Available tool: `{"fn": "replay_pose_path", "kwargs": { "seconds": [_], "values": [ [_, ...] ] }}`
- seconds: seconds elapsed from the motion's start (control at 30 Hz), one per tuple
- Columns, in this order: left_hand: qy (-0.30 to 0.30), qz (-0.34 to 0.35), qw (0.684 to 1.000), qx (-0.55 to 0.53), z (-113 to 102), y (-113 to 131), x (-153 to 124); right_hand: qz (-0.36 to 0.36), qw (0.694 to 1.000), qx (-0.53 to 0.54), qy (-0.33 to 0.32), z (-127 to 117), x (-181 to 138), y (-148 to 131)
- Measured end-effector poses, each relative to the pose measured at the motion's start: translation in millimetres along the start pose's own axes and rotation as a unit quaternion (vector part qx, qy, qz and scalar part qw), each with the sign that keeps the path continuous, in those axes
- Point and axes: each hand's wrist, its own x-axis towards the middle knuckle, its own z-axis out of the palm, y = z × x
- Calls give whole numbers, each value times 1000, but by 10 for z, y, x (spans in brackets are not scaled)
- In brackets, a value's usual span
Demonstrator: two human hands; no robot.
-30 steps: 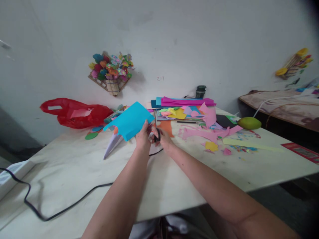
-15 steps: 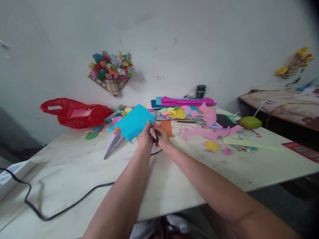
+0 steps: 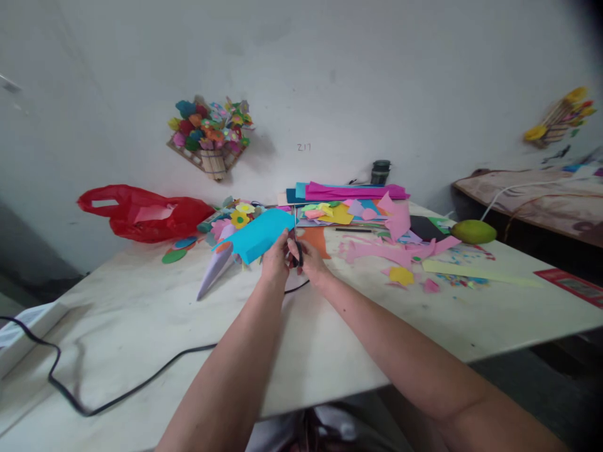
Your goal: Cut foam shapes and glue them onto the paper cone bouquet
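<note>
Blue sheet: one (image 3: pixel 261 232), which we hold above the table, its left edge uneven.
Scissors: one pair (image 3: pixel 299 252), blades pointing to the far side, by the sheet's right edge.
Our left hand (image 3: pixel 277 257): nearly closed, fingers gripping the blue sheet's near right part.
Our right hand (image 3: pixel 309 260): curled around the black scissor handles, just beside our left.
Lilac cone: one (image 3: pixel 211 271), left of our hands.
Discs: we count one green (image 3: pixel 174 256) and one blue (image 3: pixel 185 242), near the red bag (image 3: pixel 141 220), far left.
Fruit: one, yellow-green (image 3: pixel 473 231), far right.
Table: pale, faintly marked (image 3: pixel 339 351); a black cable (image 3: pixel 127 392) runs along its left.
Room: grey-white wall (image 3: pixel 353 75), bearing two flower arrangements (image 3: pixel 214 135).
</note>
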Motion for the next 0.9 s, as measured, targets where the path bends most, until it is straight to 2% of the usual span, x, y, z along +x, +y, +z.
{"fn": "replay_pose_path", "kwargs": {
  "seconds": [0.17,0.9],
  "values": [
    [19,-8,1000,-4,-1,-5,9,4,1000,2,-9,-1,16,-4],
    [28,-16,999,15,-6,-29,15,8,1000,8,-3,21,5,-18]
  ]
}}
